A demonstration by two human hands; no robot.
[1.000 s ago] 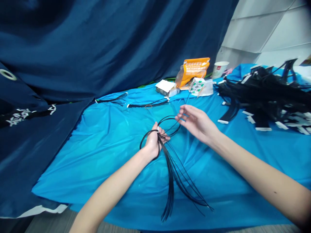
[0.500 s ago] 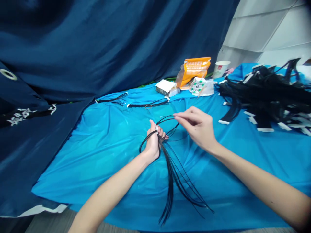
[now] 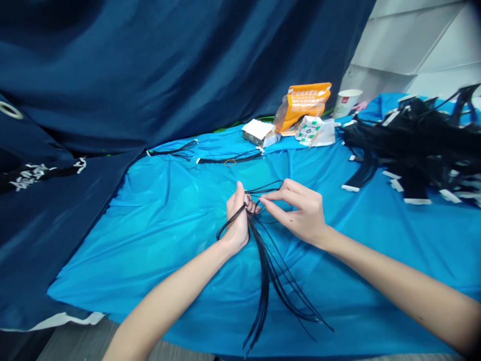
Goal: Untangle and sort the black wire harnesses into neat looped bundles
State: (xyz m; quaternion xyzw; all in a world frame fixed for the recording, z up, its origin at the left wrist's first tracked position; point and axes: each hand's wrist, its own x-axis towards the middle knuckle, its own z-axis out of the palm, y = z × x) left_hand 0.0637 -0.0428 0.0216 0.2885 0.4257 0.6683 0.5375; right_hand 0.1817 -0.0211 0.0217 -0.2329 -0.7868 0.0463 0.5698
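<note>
- The dark curtain (image 3: 169,65) hangs along the far side and covers the far left
- On the far part of the blue cloth (image 3: 161,210) stand an orange bag (image 3: 306,105) and, to its right, a paper cup (image 3: 346,104); the small box (image 3: 258,131) lies left of the bag, with a white packet (image 3: 308,130) (green marks on it) at the bag's near side
- Left of these lie a loose cable bunch (image 3: 175,150) and a flatter cable (image 3: 229,159), with a thin orange ring (image 3: 230,163) at its middle
- A large pile of black cables (image 3: 417,133) with white ends fills the far right, well apart from the hands; more dark cables (image 3: 35,175) with white ends lie at the left
- The black wire bundle (image 3: 265,271) is at the middle of the cloth, its white connector (image 3: 245,199) at the far end, in the left hand (image 3: 237,220)
- Its long axis runs far to near, the loose ends pointing near and slightly right, a few strands bending farther right; loops stick out to both sides of the connector
- The left hand is closed around the bundle by the connector, hiding part of it
- The right hand (image 3: 302,210) pinches strands of the bundle between thumb and forefinger, just right of the left hand, and covers part of the right loop
</note>
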